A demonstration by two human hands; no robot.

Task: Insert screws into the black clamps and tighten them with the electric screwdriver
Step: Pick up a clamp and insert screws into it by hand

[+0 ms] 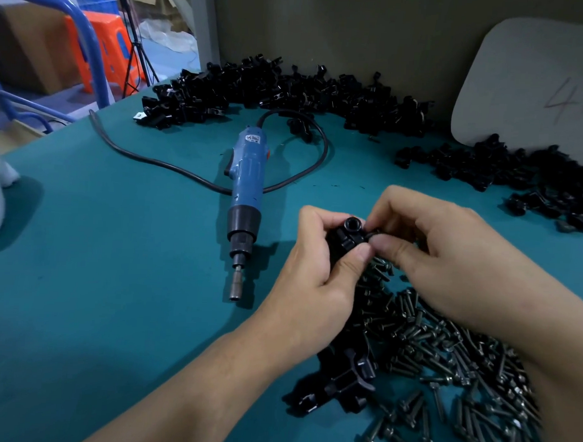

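Electric screwdriver (247, 183) flat, bit (235, 286) toward the person

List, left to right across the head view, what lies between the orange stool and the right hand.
stool → screwdriver → left hand → clamp → screw → right hand

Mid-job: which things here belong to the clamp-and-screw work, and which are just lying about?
Job: clamp gripped in the left hand, right hand pinching at it; screw pile; electric screwdriver; clamp heaps.
Lying about: grey board; orange stool; cardboard box; tripod.
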